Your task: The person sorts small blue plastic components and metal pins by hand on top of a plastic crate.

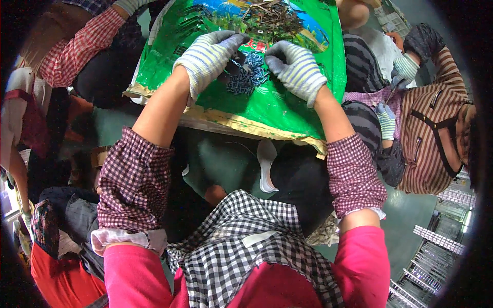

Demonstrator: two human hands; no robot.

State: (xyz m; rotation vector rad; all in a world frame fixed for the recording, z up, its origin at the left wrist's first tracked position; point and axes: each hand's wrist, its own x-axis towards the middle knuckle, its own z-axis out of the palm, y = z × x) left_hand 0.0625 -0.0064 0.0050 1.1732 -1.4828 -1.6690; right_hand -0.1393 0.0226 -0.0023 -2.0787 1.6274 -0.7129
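Observation:
A loose pile of small blue screw-like pieces [249, 76] lies on a green printed sack [215, 110] in front of me. My left hand [211, 57], in a striped knit glove, is at the pile's left side with thumb and fingers closed together. Something dark shows under its fingertips, too unclear to name. To the right of the pile, my right hand [298, 71], gloved the same way, is closed in a pinch. Whatever it holds, if anything, is hidden. Beyond both hands lies a heap of thin brown and dark pieces [275, 19].
A person in a striped top [429, 128] with gloved hands works at the right. Another person's red checked sleeve [77, 51] shows at the upper left. Metal racks [431, 256] stand at the lower right. The sack's worn, pale edge [246, 127] faces me.

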